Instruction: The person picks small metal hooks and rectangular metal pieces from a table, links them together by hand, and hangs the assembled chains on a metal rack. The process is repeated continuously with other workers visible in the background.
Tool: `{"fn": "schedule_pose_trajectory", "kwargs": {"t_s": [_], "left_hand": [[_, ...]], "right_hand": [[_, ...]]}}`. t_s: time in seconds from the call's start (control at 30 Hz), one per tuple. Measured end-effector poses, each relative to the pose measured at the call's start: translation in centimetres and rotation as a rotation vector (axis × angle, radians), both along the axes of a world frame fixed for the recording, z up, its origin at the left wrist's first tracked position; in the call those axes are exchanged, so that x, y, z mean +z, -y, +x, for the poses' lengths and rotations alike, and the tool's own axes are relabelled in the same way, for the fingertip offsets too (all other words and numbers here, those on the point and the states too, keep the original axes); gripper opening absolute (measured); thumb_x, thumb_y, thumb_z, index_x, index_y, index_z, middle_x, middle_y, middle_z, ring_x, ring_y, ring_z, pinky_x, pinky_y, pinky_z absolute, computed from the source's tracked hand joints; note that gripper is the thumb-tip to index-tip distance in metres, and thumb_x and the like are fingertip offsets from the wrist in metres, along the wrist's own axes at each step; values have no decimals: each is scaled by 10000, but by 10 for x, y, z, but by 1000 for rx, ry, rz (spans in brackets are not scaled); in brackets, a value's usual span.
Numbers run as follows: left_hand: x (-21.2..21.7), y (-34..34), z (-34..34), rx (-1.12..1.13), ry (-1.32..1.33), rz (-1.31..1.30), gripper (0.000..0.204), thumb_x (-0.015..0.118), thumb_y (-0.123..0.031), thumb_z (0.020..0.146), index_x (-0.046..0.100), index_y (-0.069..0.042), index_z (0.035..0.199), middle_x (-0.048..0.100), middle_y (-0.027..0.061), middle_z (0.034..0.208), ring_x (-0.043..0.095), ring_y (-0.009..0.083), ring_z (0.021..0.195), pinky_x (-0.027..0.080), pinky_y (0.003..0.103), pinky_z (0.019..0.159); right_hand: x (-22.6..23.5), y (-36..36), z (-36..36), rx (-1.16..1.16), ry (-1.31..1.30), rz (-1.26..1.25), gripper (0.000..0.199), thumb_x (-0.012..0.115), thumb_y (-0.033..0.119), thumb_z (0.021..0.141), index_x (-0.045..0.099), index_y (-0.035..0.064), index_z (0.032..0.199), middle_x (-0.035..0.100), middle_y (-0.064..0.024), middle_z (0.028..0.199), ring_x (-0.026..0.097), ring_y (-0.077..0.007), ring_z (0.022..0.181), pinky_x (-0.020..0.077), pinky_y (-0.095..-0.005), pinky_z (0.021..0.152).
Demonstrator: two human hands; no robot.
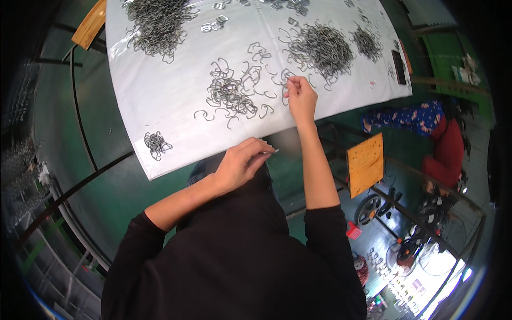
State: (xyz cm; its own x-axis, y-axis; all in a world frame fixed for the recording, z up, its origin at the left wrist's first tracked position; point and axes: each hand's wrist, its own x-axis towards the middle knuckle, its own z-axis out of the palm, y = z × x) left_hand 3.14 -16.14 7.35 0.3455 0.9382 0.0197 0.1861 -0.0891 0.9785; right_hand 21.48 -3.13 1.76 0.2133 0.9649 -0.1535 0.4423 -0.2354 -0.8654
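The left hand [241, 162] is curled around a thin metal clip [268, 152] at the near table edge, its long axis running sideways, tip pointing right; most of it is hidden in the fist. The right hand [300, 97] pinches a wire clip [286, 81] on the white sheet [160, 106], beside the loose clips [232, 95]; its shape is unclear.

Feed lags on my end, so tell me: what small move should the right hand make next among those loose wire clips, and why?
Probably pinch one clip and lift it toward the left hand. The right hand rests its fingertips on loose wire clips at the white sheet, while the left hand waits near the table edge, fingers curled on something small.
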Motion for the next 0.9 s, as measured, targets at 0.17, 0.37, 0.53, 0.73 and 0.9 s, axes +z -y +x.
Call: {"fn": "schedule_pose_trajectory", "kwargs": {"t_s": [0.17, 0.37, 0.53, 0.73, 0.9], "left_hand": [[-1, -3, 4, -28, 27, 99, 177, 662, 41, 821, 639, -19, 986, 653, 103, 933, 658, 216, 766, 534, 305, 654], [-1, -4, 10, -40, 40, 52, 157, 674, 24, 820, 630, -10, 966, 672, 110, 920, 676, 215, 785, 539, 295, 663], [4, -4, 13, -92, 42, 45, 162, 675, 3, 827, 630, -18, 981, 669, 112, 910, 680, 220, 783, 536, 300, 662], [-8, -24, -4, -201, 24, 272, 194, 688, -44, 832, 642, -35, 1021, 663, 109, 962, 657, 227, 805, 523, 317, 713], [-75, -172, -55, 279, -315, 356, 150, 659, -89, 861, 689, -46, 1001, 684, 108, 987, 658, 222, 787, 512, 303, 687]], "right_hand": [[58, 102, 1, -134, -140, 77, 129, 675, 97, 870, 644, -24, 903, 669, -60, 750, 604, -110, 620, 472, -235, 553], [97, 180, -17, -270, -543, -21, 110, 668, 81, 886, 635, -23, 901, 674, -64, 786, 605, -74, 636, 441, -174, 514], [87, 188, -29, -344, -569, 38, 91, 643, 54, 901, 620, -31, 922, 676, -86, 814, 639, -98, 679, 497, -195, 552], [75, 195, -40, -389, -445, 300, 65, 624, -39, 883, 605, -60, 942, 663, -107, 847, 658, -129, 738, 563, -251, 663], [68, 197, -37, -356, -424, 424, 78, 589, -103, 871, 597, -65, 938, 639, -135, 909, 655, -171, 754, 577, -290, 692]]}}
